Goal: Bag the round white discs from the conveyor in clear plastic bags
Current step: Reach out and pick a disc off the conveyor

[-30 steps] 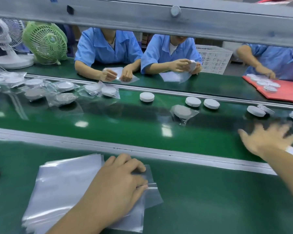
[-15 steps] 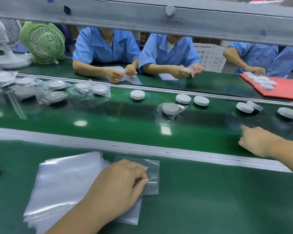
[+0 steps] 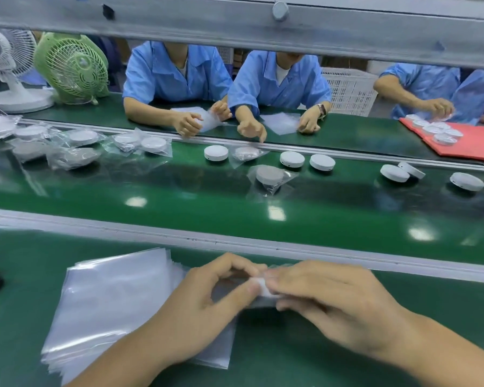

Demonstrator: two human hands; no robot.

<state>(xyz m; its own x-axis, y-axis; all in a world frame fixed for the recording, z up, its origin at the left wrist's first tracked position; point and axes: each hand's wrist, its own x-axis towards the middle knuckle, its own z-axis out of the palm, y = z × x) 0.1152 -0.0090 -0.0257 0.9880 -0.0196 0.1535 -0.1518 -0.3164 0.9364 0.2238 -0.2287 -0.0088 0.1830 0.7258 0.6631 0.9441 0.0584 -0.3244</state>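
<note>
W/ left hand (image 3: 204, 303) fingers we pinch a thin clear plastic bag (image 3: 229, 287); right hand (image 3: 333, 303) fingers curl on a round white disc (image 3: 264, 287), prob. at the bag mouth. On the green conveyor belt (image 3: 235, 213) several bagged discs (image 3: 268, 175) are done, approx. six bare discs (image 3: 292, 159) wait.

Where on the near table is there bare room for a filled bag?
Right of the right hand, between the metal rail and the forearm, the table is bare. The belt's near half is also free. Crowded: the stack of bags under the left hand, and the belt's far half with discs.
</note>
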